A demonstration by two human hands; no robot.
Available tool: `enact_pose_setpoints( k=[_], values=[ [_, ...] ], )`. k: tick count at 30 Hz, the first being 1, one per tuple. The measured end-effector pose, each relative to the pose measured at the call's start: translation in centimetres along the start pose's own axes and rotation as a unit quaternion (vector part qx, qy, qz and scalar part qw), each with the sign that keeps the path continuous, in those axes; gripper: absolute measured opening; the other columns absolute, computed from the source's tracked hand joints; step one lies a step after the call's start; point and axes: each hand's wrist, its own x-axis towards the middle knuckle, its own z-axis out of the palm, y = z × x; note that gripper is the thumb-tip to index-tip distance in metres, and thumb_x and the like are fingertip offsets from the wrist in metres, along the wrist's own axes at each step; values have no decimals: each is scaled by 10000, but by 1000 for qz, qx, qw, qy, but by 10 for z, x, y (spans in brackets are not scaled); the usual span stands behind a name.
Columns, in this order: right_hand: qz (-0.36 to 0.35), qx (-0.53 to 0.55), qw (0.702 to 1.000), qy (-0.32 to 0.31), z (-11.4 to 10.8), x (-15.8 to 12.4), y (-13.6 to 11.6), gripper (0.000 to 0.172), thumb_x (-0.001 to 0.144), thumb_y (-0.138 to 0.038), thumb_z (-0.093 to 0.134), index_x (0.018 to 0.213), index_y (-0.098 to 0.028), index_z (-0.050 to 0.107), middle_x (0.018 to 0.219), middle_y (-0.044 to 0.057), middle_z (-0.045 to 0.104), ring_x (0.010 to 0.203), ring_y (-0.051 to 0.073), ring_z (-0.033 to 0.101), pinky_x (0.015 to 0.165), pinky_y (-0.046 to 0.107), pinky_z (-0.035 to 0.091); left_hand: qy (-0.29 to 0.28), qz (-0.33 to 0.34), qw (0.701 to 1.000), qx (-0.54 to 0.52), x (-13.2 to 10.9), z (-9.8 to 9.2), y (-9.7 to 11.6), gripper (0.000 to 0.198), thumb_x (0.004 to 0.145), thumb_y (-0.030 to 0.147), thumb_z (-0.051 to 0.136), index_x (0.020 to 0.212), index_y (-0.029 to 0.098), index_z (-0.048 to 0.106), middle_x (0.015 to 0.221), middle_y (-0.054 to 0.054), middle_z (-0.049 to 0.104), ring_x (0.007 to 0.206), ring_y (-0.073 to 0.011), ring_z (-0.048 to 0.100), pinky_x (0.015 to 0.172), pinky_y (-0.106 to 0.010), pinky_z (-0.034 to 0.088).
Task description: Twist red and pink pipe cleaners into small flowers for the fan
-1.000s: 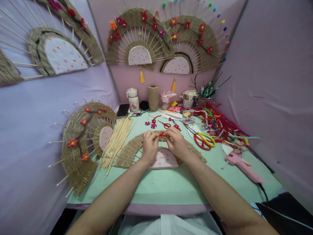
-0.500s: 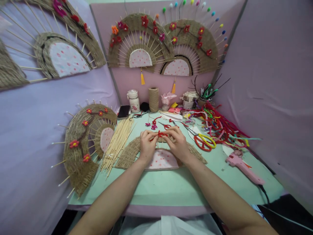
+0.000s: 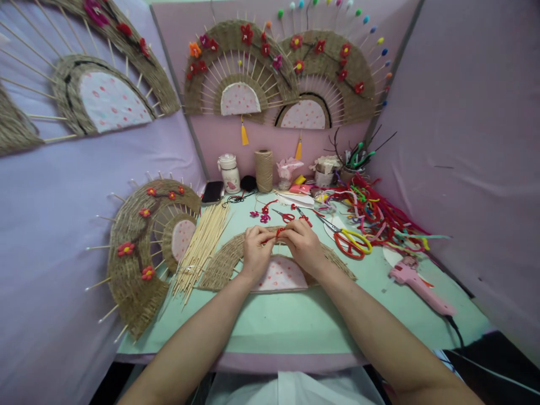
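Note:
My left hand [image 3: 256,251] and my right hand [image 3: 302,244] meet over the middle of the table, fingertips pinched together on a small red pipe-cleaner piece [image 3: 280,230]. Both hands hover just above a jute fan [image 3: 219,267] lying flat, with a pink spotted half-round centre [image 3: 280,277] below my wrists. Most of the red piece is hidden by my fingers.
A bundle of bamboo sticks [image 3: 202,244] lies left of the fan. A finished fan [image 3: 139,253] leans at the left edge. Scissors [image 3: 349,242], a pile of pipe cleaners [image 3: 375,216] and a pink glue gun [image 3: 417,286] lie right. A twine spool [image 3: 264,170] and jar [image 3: 229,173] stand behind.
My fingers have worked the red piece slightly; the hands stay in the same spot. The view shifted a little.

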Motion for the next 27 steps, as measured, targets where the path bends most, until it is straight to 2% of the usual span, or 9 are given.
enact_pose_setpoints(
  k=[3, 6, 10, 13, 16, 20, 27],
  values=[
    [-9, -18, 999, -30, -1, 1, 1, 179, 887, -220, 497, 764, -181, 621, 797, 65, 574, 777, 190, 453, 694, 330, 415, -9, 4, 1000, 5, 0, 1, 0, 89, 763, 208, 627, 752, 224, 713, 748, -21, 581, 822, -179, 491, 788, -337, 395],
    [1, 13, 999, -34, -6, 4, 1, 159, 884, -234, 504, 791, -186, 624, 832, 66, 586, 812, 195, 481, 725, 339, 423, -13, -8, 1000, -4, 1, 2, -4, 88, 757, 213, 632, 760, 231, 719, 758, -22, 592, 827, -180, 499, 798, -338, 391],
    [69, 119, 990, 20, -18, 10, 7, 150, 879, -252, 510, 975, -214, 619, 999, 74, 574, 950, 201, 527, 807, 354, 440, -14, -36, 998, -52, 5, 2, -12, 80, 744, 219, 646, 773, 226, 720, 793, -25, 623, 832, -176, 527, 792, -326, 400],
    [96, 137, 985, 34, -22, 11, 15, 161, 881, -243, 501, 973, -222, 632, 976, 72, 594, 944, 204, 541, 819, 367, 436, -34, -34, 995, -84, 5, 1, -14, 69, 737, 200, 652, 743, 219, 718, 804, -28, 647, 845, -178, 541, 820, -334, 401],
    [59, 124, 990, -16, -18, 9, 21, 132, 865, -241, 535, 908, -226, 658, 900, 61, 636, 907, 208, 540, 823, 376, 425, -61, -18, 995, -83, 5, -1, -12, 92, 750, 197, 641, 766, 231, 725, 823, -31, 666, 885, -186, 539, 853, -346, 397],
    [14, 80, 995, -58, -14, 6, 23, 142, 862, -248, 550, 935, -224, 669, 893, 63, 662, 890, 207, 530, 800, 369, 413, -80, 6, 995, -51, 5, -2, -11, 119, 757, 184, 633, 799, 239, 729, 824, -31, 684, 897, -192, 532, 857, -356, 399],
    [-19, 20, 997, -72, -13, 5, 22, 126, 856, -254, 566, 899, -218, 678, 861, 52, 688, 833, 197, 551, 740, 355, 396, -116, 2, 990, -80, 7, 0, -15, 129, 772, 203, 605, 779, 228, 731, 809, -42, 688, 872, -187, 559, 841, -354, 426]
  ],
)
